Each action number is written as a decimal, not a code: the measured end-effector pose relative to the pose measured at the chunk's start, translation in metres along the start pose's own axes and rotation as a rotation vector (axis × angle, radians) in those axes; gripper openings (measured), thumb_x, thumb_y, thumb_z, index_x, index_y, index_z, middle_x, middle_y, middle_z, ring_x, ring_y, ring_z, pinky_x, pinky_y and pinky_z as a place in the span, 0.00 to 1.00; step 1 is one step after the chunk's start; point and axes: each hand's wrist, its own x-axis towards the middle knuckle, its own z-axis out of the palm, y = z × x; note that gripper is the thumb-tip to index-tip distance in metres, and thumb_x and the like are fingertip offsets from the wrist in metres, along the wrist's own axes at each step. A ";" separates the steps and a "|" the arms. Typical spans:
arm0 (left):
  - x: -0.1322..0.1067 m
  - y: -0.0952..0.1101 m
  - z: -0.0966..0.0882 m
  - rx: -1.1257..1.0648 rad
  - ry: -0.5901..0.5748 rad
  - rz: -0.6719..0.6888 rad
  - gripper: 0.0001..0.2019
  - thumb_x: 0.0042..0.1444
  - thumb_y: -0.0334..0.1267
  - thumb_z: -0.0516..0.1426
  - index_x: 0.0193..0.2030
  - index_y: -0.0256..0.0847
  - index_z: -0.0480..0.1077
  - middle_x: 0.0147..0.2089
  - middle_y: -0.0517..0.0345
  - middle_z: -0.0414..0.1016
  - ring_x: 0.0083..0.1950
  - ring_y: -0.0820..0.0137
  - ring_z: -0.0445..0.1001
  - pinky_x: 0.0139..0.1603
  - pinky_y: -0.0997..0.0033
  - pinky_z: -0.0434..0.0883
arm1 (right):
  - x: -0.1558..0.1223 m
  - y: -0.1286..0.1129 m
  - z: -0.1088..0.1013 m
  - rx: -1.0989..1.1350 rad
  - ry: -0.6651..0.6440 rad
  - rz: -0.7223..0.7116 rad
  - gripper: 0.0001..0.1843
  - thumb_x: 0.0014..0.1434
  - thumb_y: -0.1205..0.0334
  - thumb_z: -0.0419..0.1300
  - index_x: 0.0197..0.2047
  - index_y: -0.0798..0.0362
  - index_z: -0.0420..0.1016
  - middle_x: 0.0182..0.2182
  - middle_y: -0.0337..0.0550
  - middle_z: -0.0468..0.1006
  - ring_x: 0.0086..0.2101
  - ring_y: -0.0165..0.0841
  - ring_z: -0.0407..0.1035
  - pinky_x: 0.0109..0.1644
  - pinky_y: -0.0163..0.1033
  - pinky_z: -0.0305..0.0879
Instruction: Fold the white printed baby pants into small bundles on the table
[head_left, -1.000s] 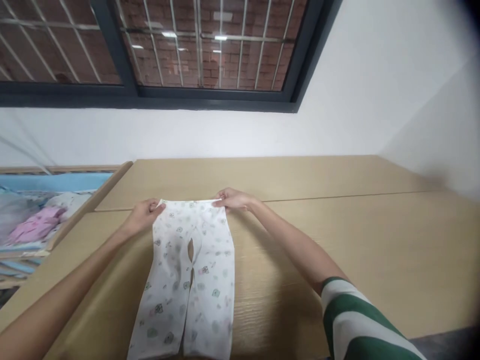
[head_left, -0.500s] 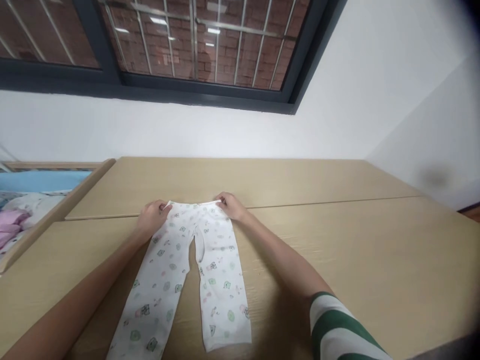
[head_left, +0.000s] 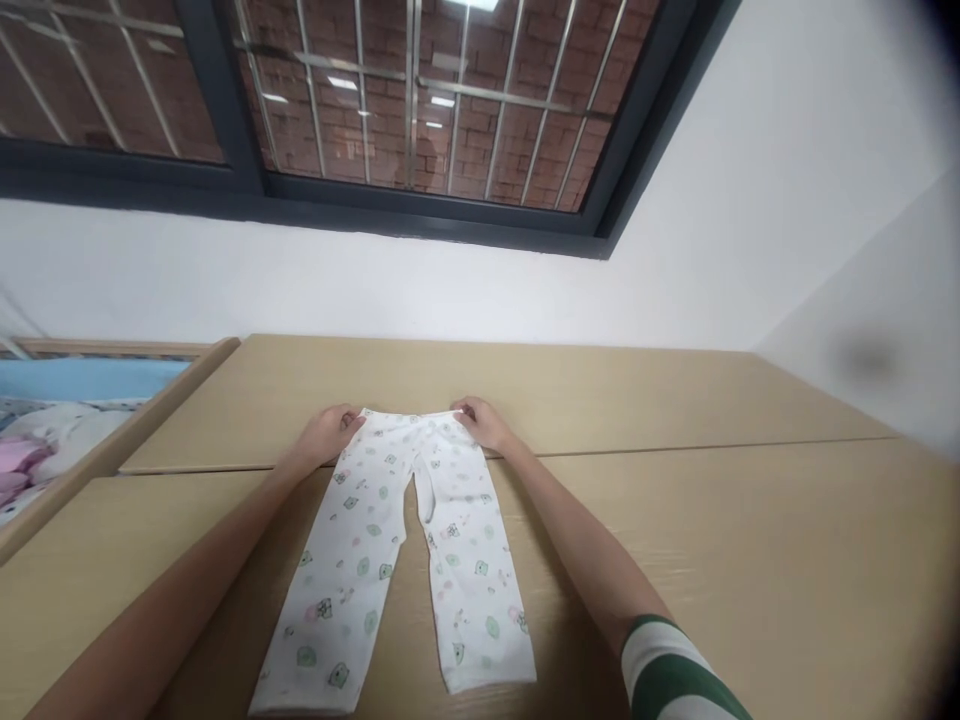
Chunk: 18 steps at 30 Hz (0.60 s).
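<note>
"Along the far left, what is seen beside the counter (head_left: 712,560)?"

"Pink cloth (head_left: 21,456) and white cloth (head_left: 82,435) are bounded by a wooden rail (head_left: 127,436)."

"Next, how is the left hand (head_left: 330,434) set?"

"It is clamped on the left end of the waistband (head_left: 409,415), pinched between thumb and fingers."

"And where are the printed trousers (head_left: 379,500) placed?"

"They are spread on the counter, waist at the far end, legs pointed toward the camera and parted by a gap."

"At the right?"

"The other waist corner is pinched by the right hand (head_left: 484,422); below it, a striped sleeve (head_left: 667,660) is seen."

"How is the step judged?"

"As a straightening of the trousers, apparently. For the next move, an even pull is called for, so that the waistband is kept level and the folded flap (head_left: 425,495) at the inner leg can be smoothed."
</note>
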 end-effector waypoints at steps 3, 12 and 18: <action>0.016 -0.003 0.003 0.024 -0.014 0.051 0.16 0.63 0.52 0.49 0.36 0.43 0.69 0.34 0.56 0.77 0.37 0.64 0.74 0.38 0.68 0.66 | 0.008 0.008 0.000 -0.027 0.017 -0.018 0.08 0.66 0.64 0.54 0.42 0.55 0.75 0.40 0.47 0.79 0.41 0.35 0.72 0.48 0.39 0.66; 0.048 -0.013 0.008 0.093 -0.040 0.199 0.15 0.65 0.48 0.48 0.30 0.44 0.62 0.32 0.56 0.72 0.36 0.63 0.69 0.39 0.65 0.63 | 0.022 0.026 -0.006 -0.127 -0.003 -0.073 0.08 0.70 0.63 0.53 0.44 0.53 0.73 0.43 0.47 0.78 0.46 0.36 0.71 0.53 0.40 0.66; 0.048 -0.018 0.011 0.100 -0.022 0.183 0.14 0.66 0.47 0.46 0.33 0.44 0.64 0.35 0.55 0.74 0.37 0.62 0.71 0.41 0.63 0.64 | 0.017 0.022 -0.004 -0.229 0.035 -0.017 0.12 0.71 0.62 0.50 0.46 0.54 0.74 0.45 0.50 0.77 0.49 0.38 0.70 0.56 0.42 0.64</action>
